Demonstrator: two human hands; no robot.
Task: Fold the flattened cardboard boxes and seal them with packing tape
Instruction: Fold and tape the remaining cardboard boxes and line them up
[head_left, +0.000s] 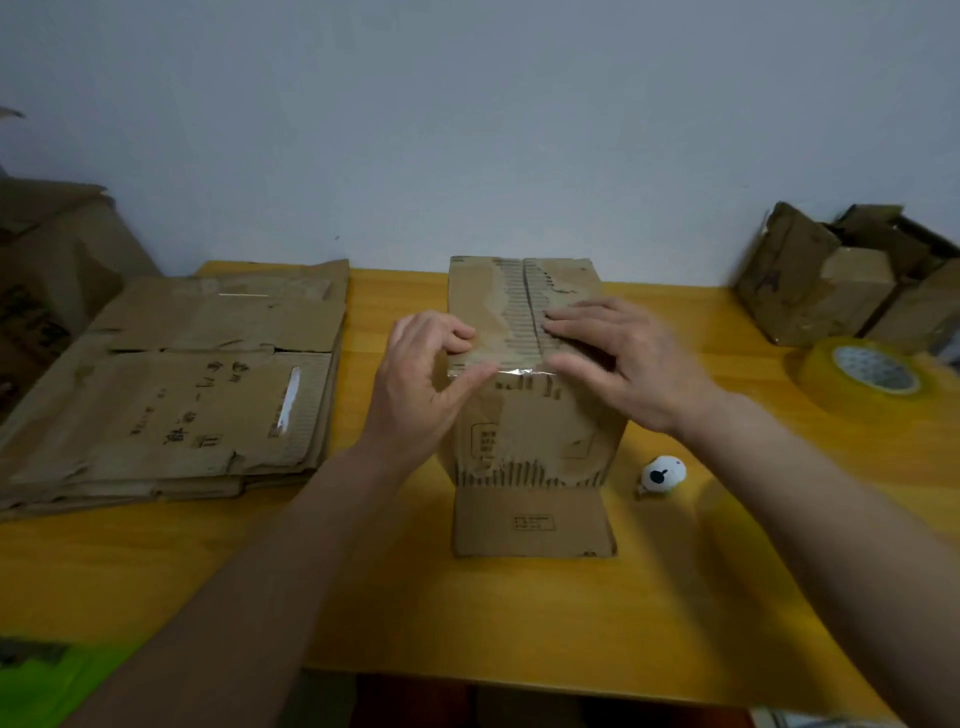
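Two hands press flat on a worn, torn corrugated cardboard box (524, 332) at table centre: left hand (423, 371) and right hand (621, 358), fingers spread, smoothing glossy clear tape (514, 370). Flattened boxes (182, 374) lie at nine o'clock, round tape roll (862, 376) at three.

I count one folded box (524, 364) at centre, one stack of flattened boxes (171, 384) at nine o'clock, one tape roll (865, 374) at three o'clock, and two hands: left hand (421, 384), right hand (628, 358).

The printing on the flattened cardboard stack (171, 384) and folded box (530, 415) is too blurred to read.
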